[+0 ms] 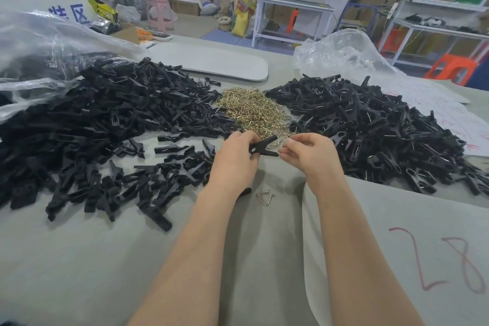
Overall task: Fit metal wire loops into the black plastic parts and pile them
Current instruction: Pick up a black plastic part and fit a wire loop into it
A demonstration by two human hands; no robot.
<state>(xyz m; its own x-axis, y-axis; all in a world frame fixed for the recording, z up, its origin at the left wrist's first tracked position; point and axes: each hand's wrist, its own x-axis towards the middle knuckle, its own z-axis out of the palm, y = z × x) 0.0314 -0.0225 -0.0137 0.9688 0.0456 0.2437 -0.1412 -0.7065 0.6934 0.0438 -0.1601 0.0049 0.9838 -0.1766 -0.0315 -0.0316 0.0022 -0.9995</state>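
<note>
Now the larger pile of black parts (100, 124) lies left of the wire heap (251, 111), the smaller pile (370, 127) right of it; just before it our left grip (235, 159) clasps one black part (263, 147), our right grip (309, 153) pinches a wire loop (282, 147).

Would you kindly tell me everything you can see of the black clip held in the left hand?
The clip looks like matt black plastic. It has two slim arms joined at one end that spread into a V toward the right hand. A round hole shows near the joined end. It is held roughly level above the table, just in front of the wire heap. The left hand pinches its joined end. The right hand pinches what looks like a wire loop beside the open end.
</note>
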